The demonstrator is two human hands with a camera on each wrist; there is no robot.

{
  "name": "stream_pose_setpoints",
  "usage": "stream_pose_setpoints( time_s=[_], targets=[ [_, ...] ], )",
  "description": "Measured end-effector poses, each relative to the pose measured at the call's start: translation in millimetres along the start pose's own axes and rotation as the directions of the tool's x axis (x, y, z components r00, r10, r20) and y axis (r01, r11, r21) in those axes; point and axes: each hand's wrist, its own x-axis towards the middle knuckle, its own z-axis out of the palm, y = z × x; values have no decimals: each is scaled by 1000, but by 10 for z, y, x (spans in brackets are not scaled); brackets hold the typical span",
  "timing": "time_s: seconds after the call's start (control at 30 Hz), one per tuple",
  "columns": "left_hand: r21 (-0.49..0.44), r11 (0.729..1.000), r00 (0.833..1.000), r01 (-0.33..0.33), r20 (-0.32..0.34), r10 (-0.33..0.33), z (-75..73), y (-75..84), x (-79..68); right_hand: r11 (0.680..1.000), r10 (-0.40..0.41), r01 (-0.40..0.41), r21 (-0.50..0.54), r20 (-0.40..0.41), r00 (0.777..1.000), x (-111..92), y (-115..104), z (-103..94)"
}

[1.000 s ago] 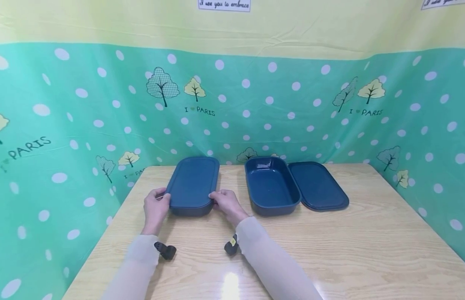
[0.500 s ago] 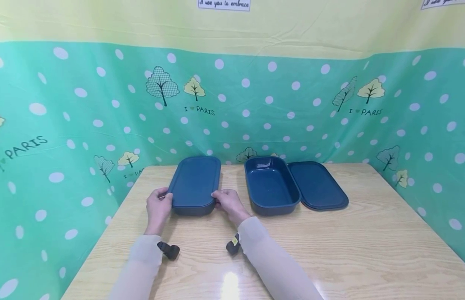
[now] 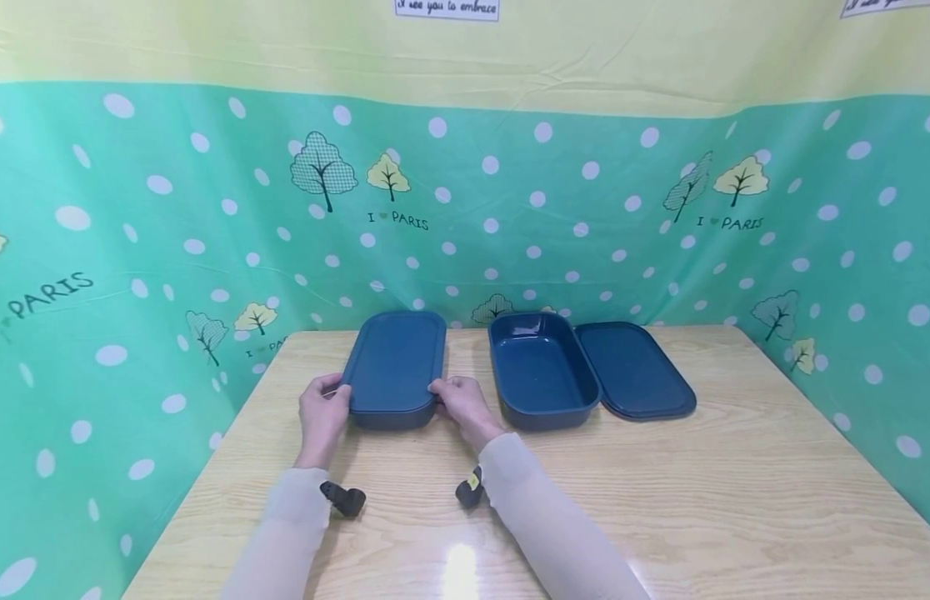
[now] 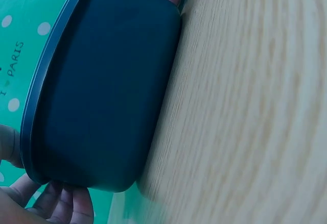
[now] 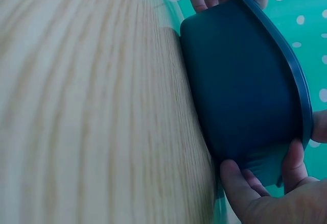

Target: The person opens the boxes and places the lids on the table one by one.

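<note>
A dark blue rectangular food container (image 3: 393, 423) with a flat lid (image 3: 396, 358) on top stands at the back left of the table. My left hand (image 3: 322, 417) grips its near left corner, thumb at the lid's edge and fingers against the side. At the near right corner my right hand (image 3: 467, 410) does the same. In the left wrist view the container wall (image 4: 107, 91) fills the middle, with left fingers (image 4: 82, 206) curled under its rim. The right wrist view shows the right thumb at the lid's edge and fingers along the lower wall (image 5: 235, 86).
To the right stands a second blue container (image 3: 543, 375), open on top, and its lid-shaped flat panel (image 3: 637, 371) lies beside it, touching its right side. A green dotted cloth (image 3: 465, 208) hangs right behind the wooden table (image 3: 660, 492).
Both hands have shifted slightly to the right, and the lidded container has slid with them towards the open one. The open container and flat lid have stayed in place.
</note>
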Motion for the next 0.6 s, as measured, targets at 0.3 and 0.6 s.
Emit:
stream_pose_setpoints(
  time_s=[0.3, 0.6],
  targets=[
    [-7, 1000, 1000, 5, 8, -4, 58, 6, 12, 1000, 2, -3, -23, -25, 1000, 4, -9, -58],
    [-14, 1000, 999, 27, 42, -26, 47, 54, -14, 998, -45, 43, -46, -57, 997, 22, 18, -92]
  ],
)
